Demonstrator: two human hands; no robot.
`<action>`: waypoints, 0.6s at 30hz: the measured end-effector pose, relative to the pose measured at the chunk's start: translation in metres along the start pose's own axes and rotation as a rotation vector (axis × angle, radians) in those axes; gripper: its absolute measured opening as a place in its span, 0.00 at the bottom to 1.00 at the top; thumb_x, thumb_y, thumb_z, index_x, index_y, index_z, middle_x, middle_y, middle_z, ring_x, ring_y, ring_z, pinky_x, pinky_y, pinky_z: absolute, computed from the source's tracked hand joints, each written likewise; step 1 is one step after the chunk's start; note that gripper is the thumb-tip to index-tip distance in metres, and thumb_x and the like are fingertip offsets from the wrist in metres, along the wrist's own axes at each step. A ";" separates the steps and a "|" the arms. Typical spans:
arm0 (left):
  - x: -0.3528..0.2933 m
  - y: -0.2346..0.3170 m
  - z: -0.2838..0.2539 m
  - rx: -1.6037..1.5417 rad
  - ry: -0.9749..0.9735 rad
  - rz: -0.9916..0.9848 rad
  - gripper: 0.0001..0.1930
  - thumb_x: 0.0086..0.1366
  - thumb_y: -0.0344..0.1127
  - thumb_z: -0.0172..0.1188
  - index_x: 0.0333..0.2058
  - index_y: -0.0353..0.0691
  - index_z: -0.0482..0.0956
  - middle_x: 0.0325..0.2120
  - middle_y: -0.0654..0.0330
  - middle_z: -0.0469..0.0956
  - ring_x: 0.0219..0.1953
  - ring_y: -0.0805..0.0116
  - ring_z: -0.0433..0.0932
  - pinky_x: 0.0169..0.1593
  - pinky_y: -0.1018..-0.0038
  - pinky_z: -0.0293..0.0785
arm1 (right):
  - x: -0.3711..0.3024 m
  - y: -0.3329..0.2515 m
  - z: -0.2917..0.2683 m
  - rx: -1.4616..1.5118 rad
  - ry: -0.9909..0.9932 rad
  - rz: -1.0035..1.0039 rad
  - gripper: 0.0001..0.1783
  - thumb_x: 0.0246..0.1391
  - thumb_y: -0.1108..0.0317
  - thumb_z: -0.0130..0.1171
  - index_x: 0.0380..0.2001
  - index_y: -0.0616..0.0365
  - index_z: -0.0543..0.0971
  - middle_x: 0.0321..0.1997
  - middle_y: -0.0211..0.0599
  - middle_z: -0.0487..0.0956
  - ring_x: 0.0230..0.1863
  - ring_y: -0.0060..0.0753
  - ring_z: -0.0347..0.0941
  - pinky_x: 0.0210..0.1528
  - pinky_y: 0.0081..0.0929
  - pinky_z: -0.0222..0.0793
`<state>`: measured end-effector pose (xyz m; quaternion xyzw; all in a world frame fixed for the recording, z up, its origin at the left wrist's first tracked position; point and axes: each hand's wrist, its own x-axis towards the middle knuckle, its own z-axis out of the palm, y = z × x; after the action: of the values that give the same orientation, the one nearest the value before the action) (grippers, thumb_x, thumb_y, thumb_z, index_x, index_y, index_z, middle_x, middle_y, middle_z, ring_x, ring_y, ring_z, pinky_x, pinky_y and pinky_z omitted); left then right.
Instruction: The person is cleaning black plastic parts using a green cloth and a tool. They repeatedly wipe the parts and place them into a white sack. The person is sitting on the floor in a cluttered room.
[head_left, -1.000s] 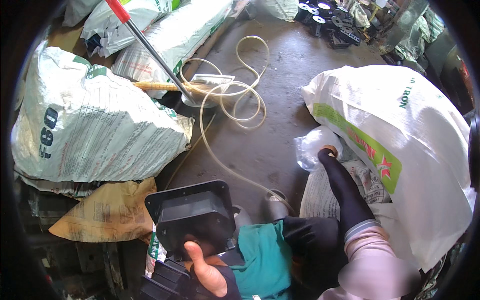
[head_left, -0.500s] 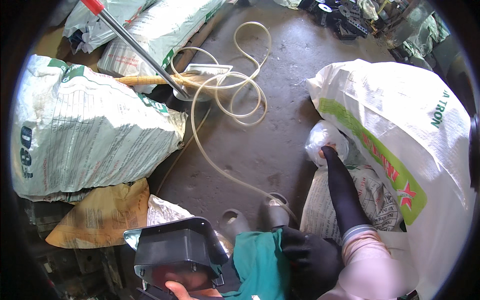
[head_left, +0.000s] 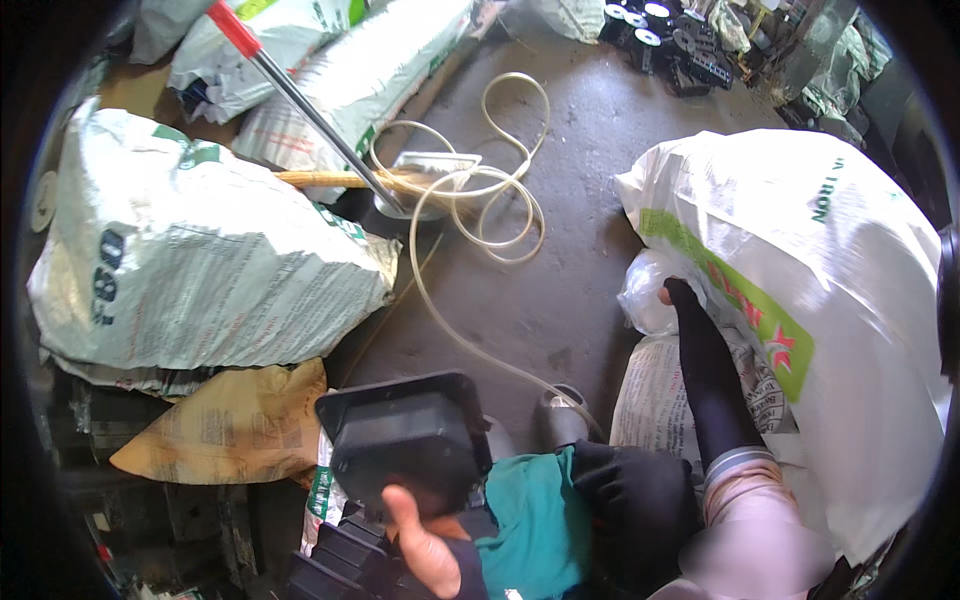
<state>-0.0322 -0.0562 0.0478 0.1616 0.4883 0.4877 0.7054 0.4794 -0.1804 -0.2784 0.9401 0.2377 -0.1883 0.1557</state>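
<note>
My left hand (head_left: 428, 548) holds a black plastic box-shaped part (head_left: 405, 445) with a flared rim, above my lap. Its thumb stretches up along the part, while the other fingers are mostly hidden. Just below lies a ribbed black plastic piece (head_left: 340, 560); whether the two are joined I cannot tell. On the right my right hand (head_left: 667, 294), in a black sleeve, grips a crumpled clear plastic bag (head_left: 645, 300) with its fingers partly hidden. That bag rests against a big white woven sack (head_left: 860, 250) with a green band.
Printed sacks (head_left: 240, 280) are piled on the left, above a brown paper bag (head_left: 230, 430). A clear hose (head_left: 450, 340) loops over the floor near a broom (head_left: 320, 179) and a red-tipped metal pole (head_left: 300, 105). Black reels and parts (head_left: 680, 50) lie at the far end.
My left hand has tilted the black part and moved it up and right, baring the ribbed piece below. My right hand stays at the clear bag. The whole view has shifted slightly.
</note>
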 end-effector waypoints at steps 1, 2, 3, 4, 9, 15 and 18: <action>0.001 -0.004 -0.001 0.116 0.011 0.051 0.34 0.62 0.53 0.65 0.58 0.35 0.70 0.53 0.57 0.74 0.53 0.62 0.73 0.59 0.66 0.68 | -0.008 -0.008 -0.013 0.009 0.003 -0.050 0.35 0.60 0.38 0.50 0.59 0.54 0.71 0.47 0.46 0.80 0.45 0.43 0.78 0.46 0.40 0.75; 0.002 -0.004 -0.001 0.197 0.035 0.047 0.33 0.61 0.52 0.68 0.53 0.30 0.73 0.47 0.57 0.78 0.47 0.65 0.77 0.53 0.71 0.72 | -0.018 -0.022 -0.028 0.039 0.002 -0.120 0.36 0.60 0.38 0.50 0.59 0.54 0.71 0.47 0.46 0.80 0.45 0.43 0.78 0.46 0.40 0.75; 0.003 -0.006 -0.001 0.154 0.010 0.042 0.32 0.61 0.53 0.67 0.51 0.28 0.74 0.46 0.57 0.78 0.45 0.67 0.77 0.52 0.72 0.73 | -0.031 -0.039 -0.046 0.094 -0.002 -0.208 0.36 0.60 0.37 0.50 0.60 0.54 0.70 0.47 0.46 0.80 0.45 0.43 0.79 0.46 0.40 0.75; 0.005 -0.008 0.000 0.087 -0.049 0.039 0.31 0.62 0.53 0.67 0.49 0.26 0.75 0.45 0.57 0.79 0.44 0.68 0.78 0.51 0.72 0.73 | -0.045 -0.061 -0.066 0.171 -0.028 -0.323 0.36 0.60 0.37 0.50 0.60 0.54 0.70 0.47 0.46 0.80 0.45 0.42 0.79 0.46 0.39 0.75; 0.018 -0.005 0.004 0.253 -0.227 0.045 0.31 0.64 0.52 0.65 0.53 0.29 0.73 0.51 0.56 0.77 0.48 0.67 0.77 0.54 0.72 0.73 | -0.167 -0.158 -0.188 1.169 -0.805 -0.703 0.38 0.61 0.35 0.49 0.63 0.53 0.69 0.48 0.45 0.80 0.45 0.41 0.79 0.46 0.39 0.76; 0.021 -0.008 0.002 0.168 -0.469 0.064 0.30 0.67 0.51 0.61 0.56 0.31 0.71 0.51 0.54 0.77 0.51 0.63 0.76 0.55 0.67 0.72 | -0.373 -0.153 -0.252 1.409 -0.057 -1.112 0.24 0.67 0.55 0.51 0.59 0.59 0.71 0.48 0.41 0.80 0.49 0.28 0.73 0.53 0.28 0.70; 0.008 -0.011 0.001 0.048 -0.678 0.034 0.32 0.68 0.55 0.58 0.58 0.33 0.69 0.52 0.56 0.76 0.52 0.60 0.75 0.58 0.64 0.69 | -0.415 -0.143 -0.255 1.359 0.219 -0.967 0.18 0.64 0.67 0.53 0.55 0.61 0.74 0.46 0.39 0.81 0.47 0.27 0.75 0.51 0.26 0.71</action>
<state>-0.0249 -0.0538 0.0366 0.3393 0.2343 0.4064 0.8154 0.1400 -0.1237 0.0946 0.6368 0.4631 -0.2442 -0.5660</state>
